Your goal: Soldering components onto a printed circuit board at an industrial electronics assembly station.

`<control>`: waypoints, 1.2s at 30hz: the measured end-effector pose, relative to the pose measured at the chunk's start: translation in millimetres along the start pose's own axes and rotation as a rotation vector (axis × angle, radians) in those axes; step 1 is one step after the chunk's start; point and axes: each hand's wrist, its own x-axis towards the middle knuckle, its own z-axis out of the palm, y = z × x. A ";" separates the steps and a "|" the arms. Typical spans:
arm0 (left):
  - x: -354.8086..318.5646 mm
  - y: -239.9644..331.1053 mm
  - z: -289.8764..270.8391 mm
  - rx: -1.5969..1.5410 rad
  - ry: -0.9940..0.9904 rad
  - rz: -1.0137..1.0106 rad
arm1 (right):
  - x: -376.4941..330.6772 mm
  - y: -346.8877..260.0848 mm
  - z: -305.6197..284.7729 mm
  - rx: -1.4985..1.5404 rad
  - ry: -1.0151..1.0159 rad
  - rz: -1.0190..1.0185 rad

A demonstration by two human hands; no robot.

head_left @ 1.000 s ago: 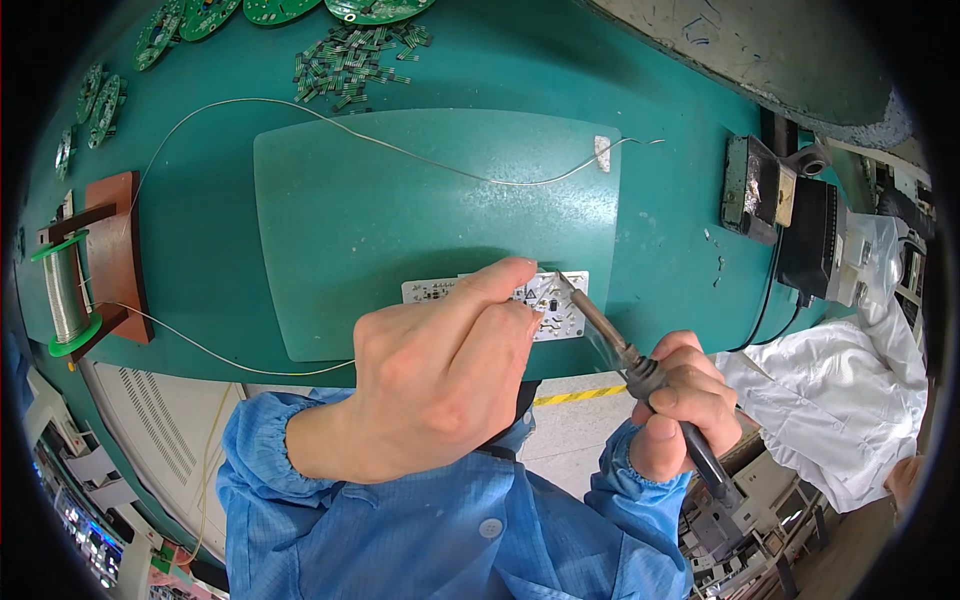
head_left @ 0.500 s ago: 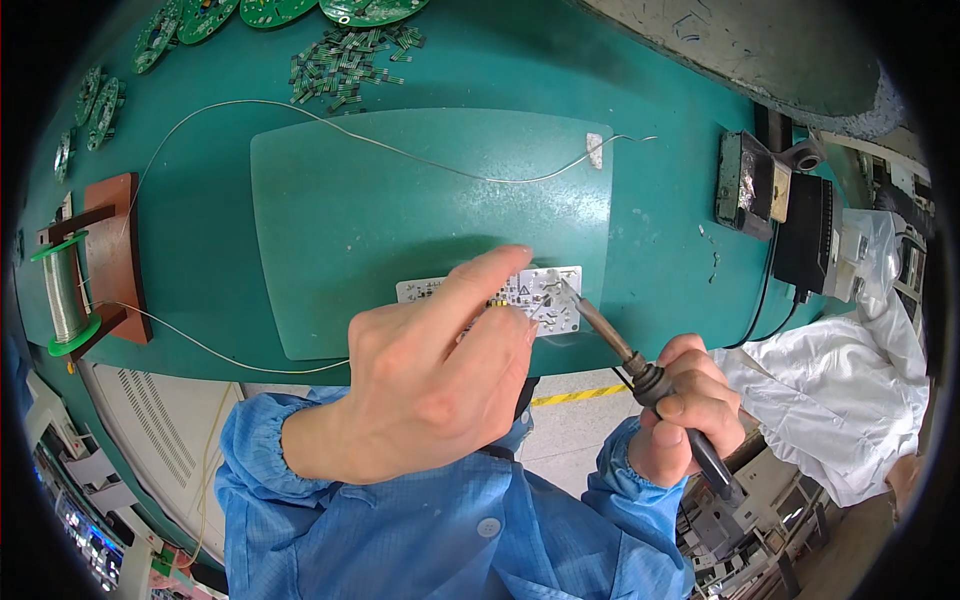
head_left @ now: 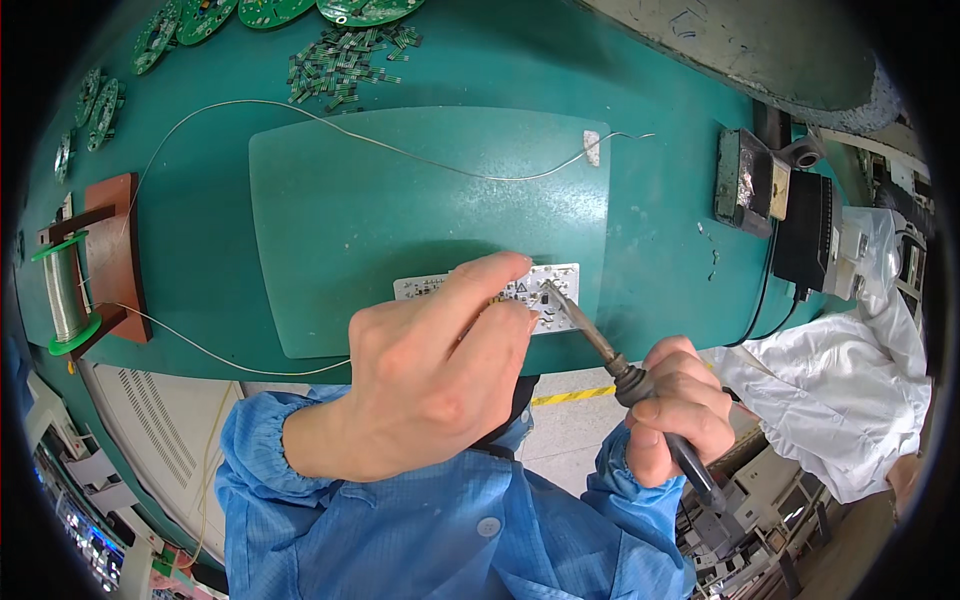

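A white circuit board (head_left: 562, 317) lies near the front edge of a translucent mat (head_left: 330, 230). My left hand (head_left: 430, 365) covers much of it, one finger stretched over the board and the others closed. From a spool (head_left: 66, 295) on the left, solder wire (head_left: 215, 352) runs to this hand and vanishes beneath it; the hidden fingertips appear pinched on it. In my right hand (head_left: 682, 410) is a soldering iron (head_left: 597, 343), gripped by its dark handle. Its tip meets or hovers just over the board's right part, close to the left fingertips.
The spool sits on a brown stand (head_left: 112, 255). Small green boards (head_left: 345, 65) are heaped at the back, with round green boards (head_left: 205, 18) beyond. At right are an iron holder (head_left: 745, 180), a black box (head_left: 805, 232) with cables, and white cloth (head_left: 835, 390).
My right hand has moved slightly left, carrying the soldering iron's tip farther in over the board. The left hand stays nearly still.
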 end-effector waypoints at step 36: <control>0.5 29.6 -7.1 0.052 -0.065 -0.066 | -34.7 91.4 -158.3 -0.925 0.802 -0.184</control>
